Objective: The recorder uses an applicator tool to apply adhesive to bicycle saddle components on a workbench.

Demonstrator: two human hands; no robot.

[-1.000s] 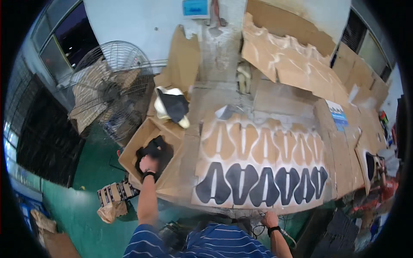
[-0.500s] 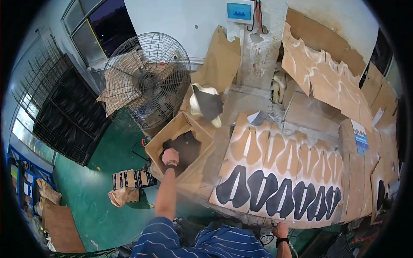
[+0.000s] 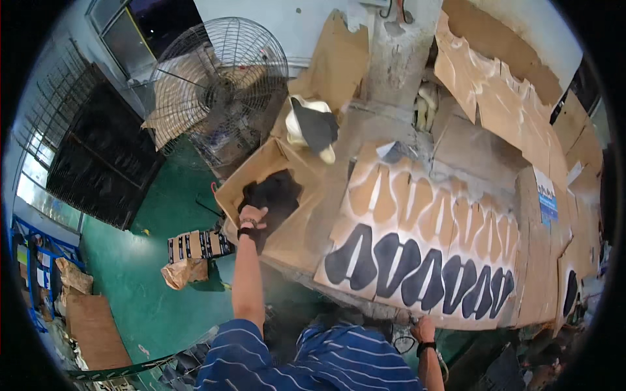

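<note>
Inside the cardboard box (image 3: 246, 172), black pieces (image 3: 275, 188) look light and floppy, probably best pinched by an edge; left hand (image 3: 253, 217) at them, right hand (image 3: 424, 329) by desk (image 3: 375, 127) edge, can't tell either's grip.

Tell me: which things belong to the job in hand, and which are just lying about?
Seemingly in use:
left hand, at the cardboard box
dark material inside it
flat dark pieces laid in a row

Seemingly just around:
caged fan
crumpled paper bag
brown board
</note>
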